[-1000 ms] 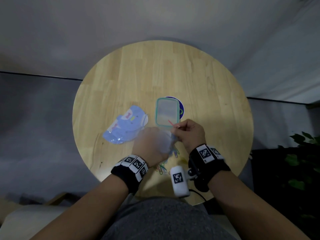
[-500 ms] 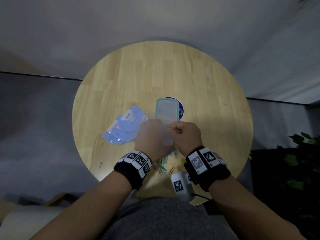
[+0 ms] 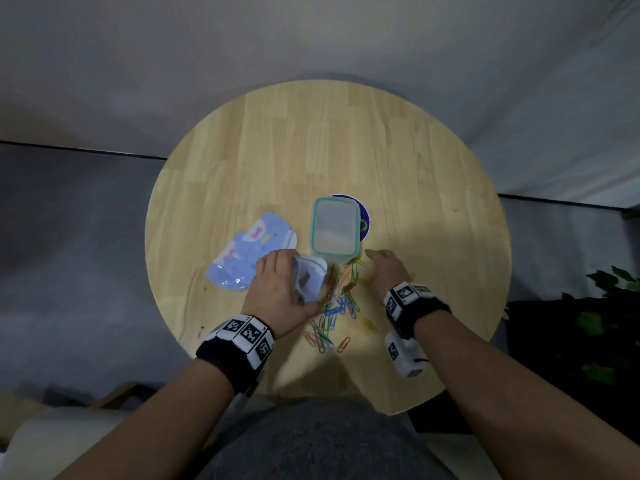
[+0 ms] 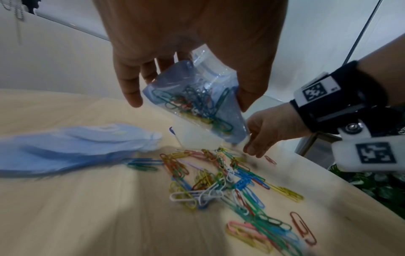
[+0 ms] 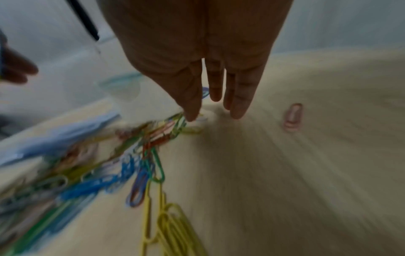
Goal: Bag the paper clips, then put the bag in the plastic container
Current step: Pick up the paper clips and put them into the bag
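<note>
Hands parted | left hand (image 3: 277,289) holds bag (image 4: 197,97) | right hand (image 3: 386,271) reaching clips (image 4: 219,176)

Paper clips half bagged, container waiting open on the table.

A small clear zip bag (image 4: 192,97), held tilted above the table, holds a tangle of coloured clips. More paper clips (image 3: 334,306) lie scattered loose below it, one pink clip (image 5: 293,117) apart. The teal-rimmed plastic container (image 3: 335,230) stands upright, just beyond the pile.

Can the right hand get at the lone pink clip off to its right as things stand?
Probably yes. The right hand is empty with straight fingers, and only bare table lies between it and the pink clip.
</note>
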